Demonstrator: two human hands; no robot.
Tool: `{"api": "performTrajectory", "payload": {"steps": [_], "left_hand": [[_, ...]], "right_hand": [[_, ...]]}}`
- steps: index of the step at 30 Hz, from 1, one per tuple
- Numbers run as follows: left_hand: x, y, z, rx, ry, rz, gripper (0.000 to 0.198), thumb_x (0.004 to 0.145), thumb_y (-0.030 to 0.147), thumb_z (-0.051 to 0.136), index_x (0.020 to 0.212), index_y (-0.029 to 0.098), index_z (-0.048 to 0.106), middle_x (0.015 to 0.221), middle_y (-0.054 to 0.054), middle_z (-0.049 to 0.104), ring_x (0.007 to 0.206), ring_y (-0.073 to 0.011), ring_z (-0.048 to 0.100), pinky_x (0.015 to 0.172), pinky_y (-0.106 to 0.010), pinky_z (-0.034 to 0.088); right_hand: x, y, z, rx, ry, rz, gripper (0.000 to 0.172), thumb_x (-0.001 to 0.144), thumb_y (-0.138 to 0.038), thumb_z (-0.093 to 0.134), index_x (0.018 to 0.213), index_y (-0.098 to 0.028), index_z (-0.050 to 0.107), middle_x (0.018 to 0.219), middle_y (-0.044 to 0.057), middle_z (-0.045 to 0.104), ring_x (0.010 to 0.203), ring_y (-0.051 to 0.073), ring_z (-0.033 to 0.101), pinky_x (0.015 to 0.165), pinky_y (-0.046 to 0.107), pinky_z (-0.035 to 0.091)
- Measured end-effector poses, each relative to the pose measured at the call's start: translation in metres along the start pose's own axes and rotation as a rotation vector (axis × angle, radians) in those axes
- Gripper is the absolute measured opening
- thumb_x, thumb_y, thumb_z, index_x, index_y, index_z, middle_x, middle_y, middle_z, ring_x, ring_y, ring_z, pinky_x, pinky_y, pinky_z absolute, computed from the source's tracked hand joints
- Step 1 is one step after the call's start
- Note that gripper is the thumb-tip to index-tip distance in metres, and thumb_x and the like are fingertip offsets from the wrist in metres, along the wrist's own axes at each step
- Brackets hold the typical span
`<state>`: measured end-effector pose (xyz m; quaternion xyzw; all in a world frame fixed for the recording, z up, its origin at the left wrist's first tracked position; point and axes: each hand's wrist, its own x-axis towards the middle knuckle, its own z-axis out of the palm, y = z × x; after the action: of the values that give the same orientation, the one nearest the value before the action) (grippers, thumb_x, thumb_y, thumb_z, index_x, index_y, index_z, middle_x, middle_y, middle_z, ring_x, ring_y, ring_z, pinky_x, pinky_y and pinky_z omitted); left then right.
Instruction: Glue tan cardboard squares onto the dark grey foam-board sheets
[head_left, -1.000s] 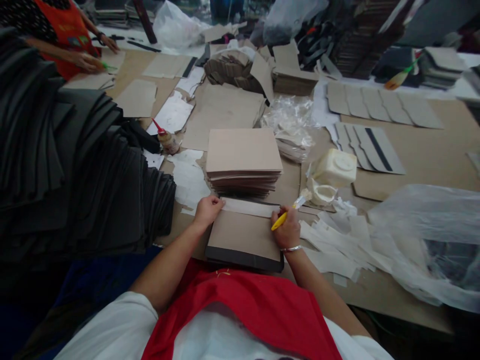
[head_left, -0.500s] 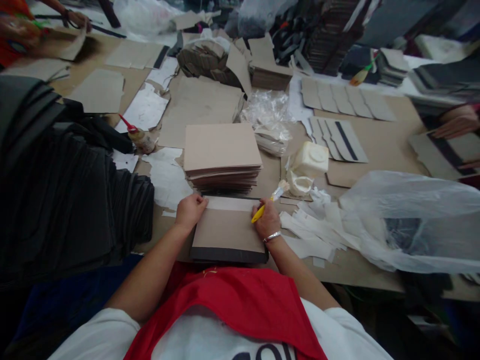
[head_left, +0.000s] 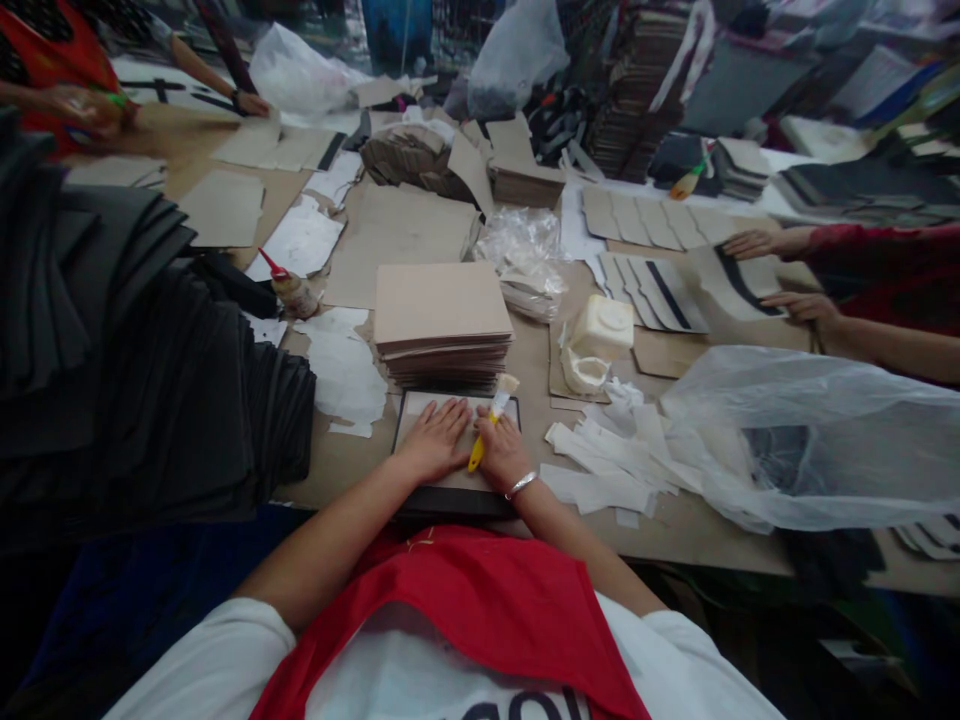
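The left hand (head_left: pixel 437 442) lies flat on, I think, a pale strip (head_left: pixel 417 405), while the right hand (head_left: pixel 505 455) grips a yellow-handled paintbrush (head_left: pixel 499 404), a dark-edged board (head_left: pixel 454 500) beneath both.

Both forearms (head_left: pixel 335 535) slant forward and inward, elbows apart. The left hand (head_left: pixel 435 442) lies palm down and flat, fingers extended forward. The right hand (head_left: pixel 502 455) rests just beside it, palm down, fingers partly curled in a grip.
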<state>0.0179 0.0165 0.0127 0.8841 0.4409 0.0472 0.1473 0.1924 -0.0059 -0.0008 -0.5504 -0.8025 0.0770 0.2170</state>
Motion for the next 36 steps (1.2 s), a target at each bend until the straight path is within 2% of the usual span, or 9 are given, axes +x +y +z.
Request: {"api": "performTrajectory", "payload": {"steps": [8, 11, 14, 18, 22, 24, 27, 29, 36], "left_hand": [[-0.059, -0.027, -0.036, 0.192, 0.060, -0.390, 0.070, 0.086, 0.057, 0.037, 0.138, 0.010, 0.037, 0.145, -0.017, 0.035, 0.136, -0.0286, 0.027, 0.111, -0.049, 0.015], [-0.087, -0.005, -0.045, 0.233, 0.193, -0.347, 0.064, 0.087, 0.054, 0.037, 0.136, 0.013, 0.039, 0.144, -0.015, 0.036, 0.136, -0.0271, 0.028, 0.112, -0.048, 0.017], [-0.120, 0.023, -0.068, 0.214, 0.299, -0.185, 0.058, 0.085, 0.051, 0.045, 0.130, 0.013, 0.046, 0.135, -0.014, 0.049, 0.129, -0.0265, 0.039, 0.106, -0.044, 0.032], [-0.180, 0.041, -0.149, 0.311, 0.674, 0.044, 0.042, 0.085, 0.033, 0.052, 0.123, 0.016, 0.047, 0.122, -0.009, 0.059, 0.124, -0.0173, 0.044, 0.104, -0.034, 0.037], [-0.243, 0.017, -0.260, 0.597, 1.112, -0.240, 0.051, 0.081, 0.028, 0.060, 0.128, 0.019, 0.043, 0.127, -0.011, 0.053, 0.126, -0.0227, 0.041, 0.106, -0.043, 0.034], [-0.258, -0.011, -0.304, 0.626, 1.049, -0.458, 0.064, 0.077, 0.041, 0.063, 0.131, 0.017, 0.040, 0.134, -0.015, 0.046, 0.130, -0.0284, 0.035, 0.107, -0.048, 0.029], [-0.262, -0.046, -0.340, 0.552, 0.674, -0.545, 0.071, 0.072, 0.050, 0.065, 0.130, 0.016, 0.043, 0.128, -0.014, 0.051, 0.122, -0.0286, 0.043, 0.102, -0.046, 0.034], [-0.260, -0.056, -0.347, 0.547, 0.539, -0.525, 0.064, 0.071, 0.048, 0.066, 0.124, 0.017, 0.049, 0.119, -0.011, 0.055, 0.112, -0.0263, 0.050, 0.097, -0.042, 0.039], [-0.260, -0.056, -0.370, 0.540, 0.420, -0.457, 0.032, 0.073, 0.041, 0.063, 0.094, 0.017, 0.061, 0.090, -0.005, 0.059, 0.085, -0.0200, 0.056, 0.076, -0.032, 0.047]], "right_hand": [[-0.023, 0.021, -0.027, -0.217, 0.031, 0.117, 0.030, 0.074, -0.006, 0.046, 0.102, -0.013, 0.057, 0.121, 0.016, 0.059, 0.110, 0.026, 0.053, 0.099, 0.043, 0.036], [-0.005, -0.001, -0.020, -0.159, 0.094, 0.025, 0.031, 0.075, -0.006, 0.041, 0.102, -0.013, 0.056, 0.124, 0.015, 0.057, 0.114, 0.025, 0.051, 0.099, 0.040, 0.038], [0.010, -0.024, -0.002, -0.060, 0.121, -0.116, 0.034, 0.074, -0.007, 0.038, 0.101, -0.017, 0.056, 0.118, 0.014, 0.061, 0.107, 0.024, 0.056, 0.092, 0.039, 0.043], [0.011, -0.007, 0.022, 0.015, 0.246, -0.072, 0.033, 0.065, -0.021, 0.045, 0.094, -0.027, 0.059, 0.104, 0.014, 0.065, 0.089, 0.030, 0.062, 0.077, 0.046, 0.046], [-0.003, 0.040, 0.025, 0.080, 0.314, 0.074, 0.040, 0.049, -0.027, 0.046, 0.087, -0.034, 0.059, 0.069, 0.013, 0.064, 0.063, 0.031, 0.062, 0.060, 0.049, 0.045], [-0.009, 0.049, 0.016, 0.120, 0.321, 0.128, 0.044, 0.045, -0.028, 0.045, 0.086, -0.035, 0.059, 0.058, 0.011, 0.060, 0.053, 0.030, 0.060, 0.055, 0.049, 0.044], [-0.015, 0.037, -0.004, 0.189, 0.358, 0.130, 0.045, 0.048, -0.031, 0.046, 0.091, -0.038, 0.059, 0.064, 0.012, 0.062, 0.053, 0.031, 0.061, 0.054, 0.051, 0.045], [-0.019, 0.019, -0.019, 0.229, 0.383, 0.103, 0.044, 0.055, -0.034, 0.047, 0.097, -0.040, 0.057, 0.074, 0.013, 0.065, 0.060, 0.032, 0.063, 0.057, 0.053, 0.047], [-0.019, -0.025, -0.067, 0.297, 0.446, -0.012, 0.038, 0.072, -0.049, 0.047, 0.110, -0.049, 0.046, 0.101, 0.009, 0.064, 0.077, 0.036, 0.065, 0.065, 0.060, 0.052]]}}
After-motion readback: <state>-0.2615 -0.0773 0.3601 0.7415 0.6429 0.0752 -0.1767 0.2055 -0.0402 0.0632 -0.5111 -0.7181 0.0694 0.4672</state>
